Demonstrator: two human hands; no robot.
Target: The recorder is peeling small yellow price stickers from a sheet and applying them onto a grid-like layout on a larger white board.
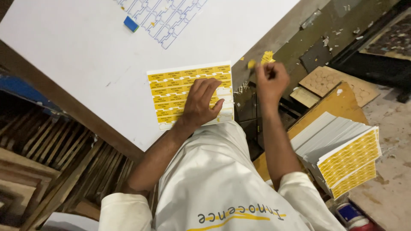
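Note:
A sheet of yellow die-cut labels [171, 87] lies on a large white board [85, 51]. My left hand [201, 102] presses flat on the sheet's lower right part, fingers spread. Some cells at the sheet's right edge show white where labels are gone. My right hand [270, 79] is raised off to the right of the sheet, fingers pinched on small yellow label pieces [266, 57].
A blue block [131, 23] and a blue outline pattern [162, 19] sit at the board's far end. A stack of yellow label sheets [346, 156] rests on a brown board at my right. Punched cardboard [327, 79] and scraps lie beyond. Wooden slats [51, 149] lie left.

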